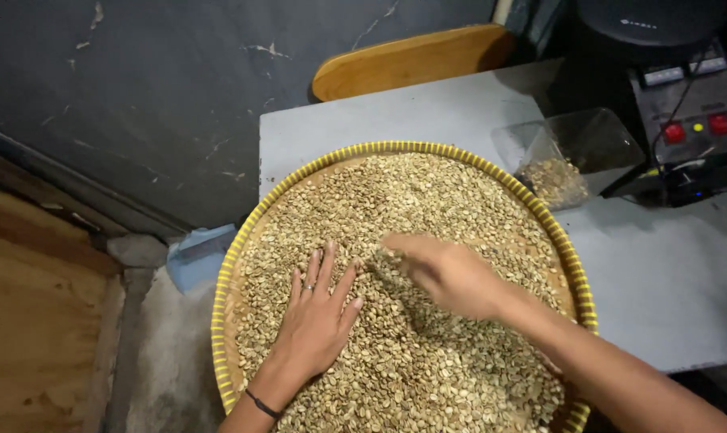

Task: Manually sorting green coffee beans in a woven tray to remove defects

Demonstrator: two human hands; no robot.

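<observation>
Pale beans [428,200] (yellow-rimmed tray [395,148]) under both hands [315,321].

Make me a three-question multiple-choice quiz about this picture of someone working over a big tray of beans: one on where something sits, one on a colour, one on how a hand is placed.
1. Where is the clear plastic container?
A. On the grey table, past the tray's far right edge
B. On the floor to the left
C. In the middle of the tray

2. What colour is the woven rim of the round tray?
A. Red
B. Yellow
C. Black

3. How is the left hand placed?
A. Raised clear of the beans
B. Gripping the tray's rim
C. Flat, fingers spread, on the pale beans

Answers:
1. A, it stands on the table beside the tray, with some beans inside.
2. B, the rim shows yellow all round.
3. C, the palm lies on the beans, while the right hand is blurred above them.
</observation>
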